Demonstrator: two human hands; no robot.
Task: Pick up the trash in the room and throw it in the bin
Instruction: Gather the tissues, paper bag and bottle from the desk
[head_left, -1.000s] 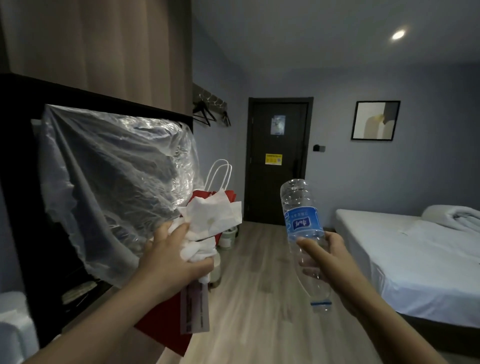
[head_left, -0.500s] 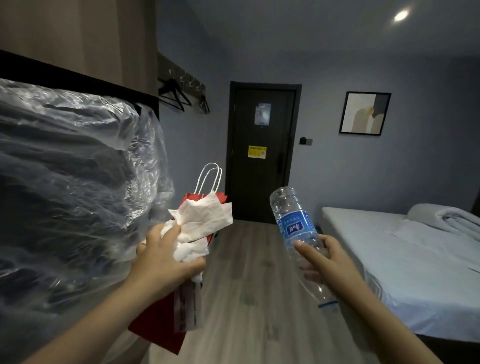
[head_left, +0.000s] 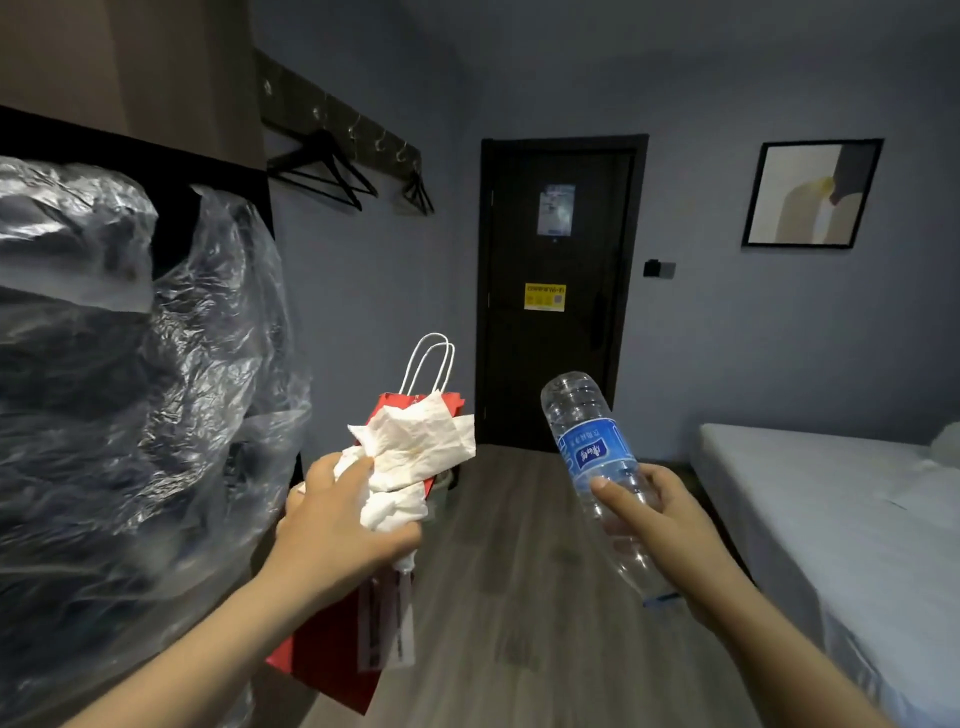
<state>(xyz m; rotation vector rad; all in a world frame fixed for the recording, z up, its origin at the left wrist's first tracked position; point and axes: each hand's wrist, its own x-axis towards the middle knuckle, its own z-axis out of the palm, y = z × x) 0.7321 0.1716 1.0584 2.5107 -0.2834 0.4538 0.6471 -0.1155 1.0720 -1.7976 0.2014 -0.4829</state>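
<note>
The hands are raised in front of the person, apart from each other and both full. The left hand (head_left: 337, 525) is clamped around a bundle: a crumpled white tissue (head_left: 410, 452) bulges out above the fingers, a red paper bag (head_left: 327, 665) with white cord handles is squeezed in the same grip and sticks out above and below the fist, and a paper slip (head_left: 387, 623) dangles beneath. A large clear plastic sheet (head_left: 130, 389) billows to the left of that hand. It looks gathered into the same grip, though the hand hides the spot where it would be held. The right hand (head_left: 660, 525) is wrapped around a clear water bottle (head_left: 592, 447) with a blue label, held tilted with its base up and its cap end down, and seemingly empty.

Beyond the hands, the wooden floor (head_left: 519, 597) runs toward a dark door (head_left: 556, 291) in the far wall. A bed (head_left: 831, 519) stands along the right side. Hangers (head_left: 322, 171) hang from a rack on the left wall, and a framed picture (head_left: 813, 195) hangs to the right of the door.

As for progress, the collecting looks well advanced: several pieces of trash are in hand and none shows on the visible floor or bed. The throwing away is not yet done. No bin is plainly in view, so one has to be reached and both hands emptied into it.
</note>
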